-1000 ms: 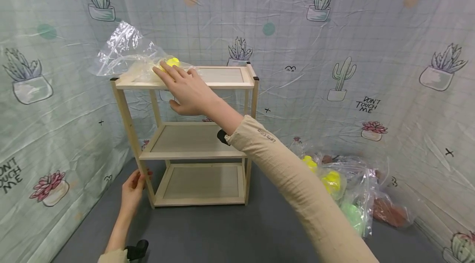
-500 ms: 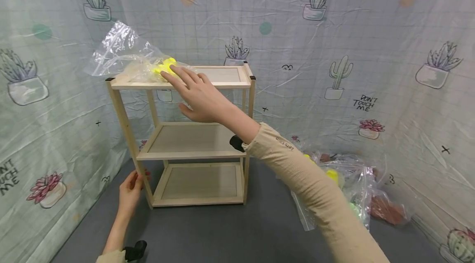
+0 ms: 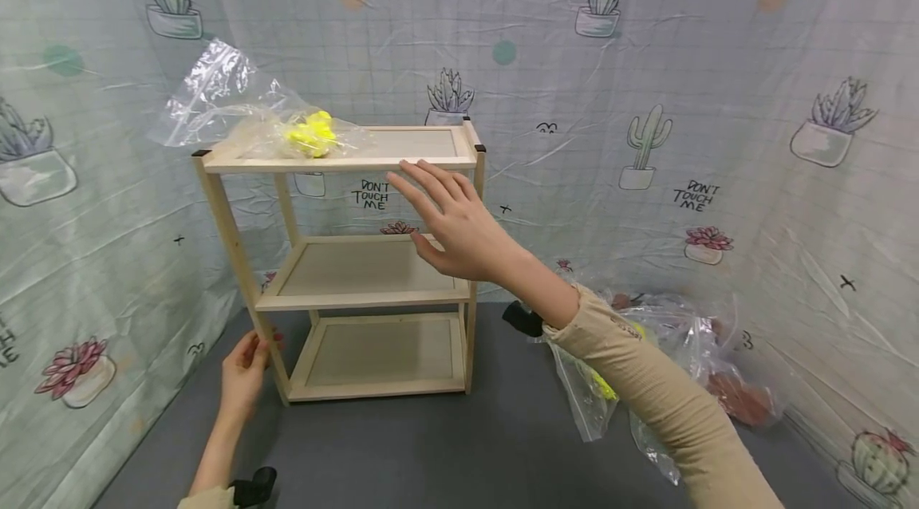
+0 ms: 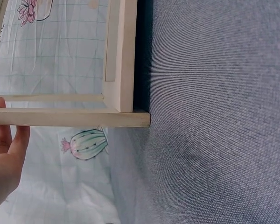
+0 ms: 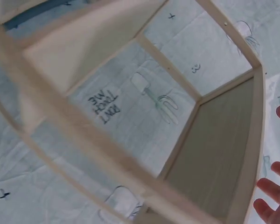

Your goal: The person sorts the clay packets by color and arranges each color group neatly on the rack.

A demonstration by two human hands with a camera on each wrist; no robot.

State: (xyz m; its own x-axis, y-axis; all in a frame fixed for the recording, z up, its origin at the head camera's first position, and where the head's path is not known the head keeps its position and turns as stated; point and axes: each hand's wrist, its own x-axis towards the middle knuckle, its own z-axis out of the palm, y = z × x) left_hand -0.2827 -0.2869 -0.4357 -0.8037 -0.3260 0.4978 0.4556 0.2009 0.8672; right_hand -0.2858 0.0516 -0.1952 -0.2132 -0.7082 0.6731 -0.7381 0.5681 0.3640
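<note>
While L hand (image 3: 242, 375) grips post (image 3: 233, 242), R hand (image 3: 465, 230) hovers (nr. top shelf (image 3: 420, 144)).

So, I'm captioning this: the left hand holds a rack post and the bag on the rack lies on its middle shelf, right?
Not quite: the head view shows the bag on the top shelf, not the middle shelf. The left hand does hold a rack post.

I get soft, even light in head view. Glare whitens plastic bag (image 3: 218, 70); yellow piece (image 3: 312, 136) nearly washes out. Left wrist: weave of tabletop (image 4: 224, 112) crisp, dark shadow under rack (image 4: 127, 60). Right wrist: dimmer, near bar (image 5: 79, 116) blurred, rail (image 5: 257, 102) bowed.
</note>
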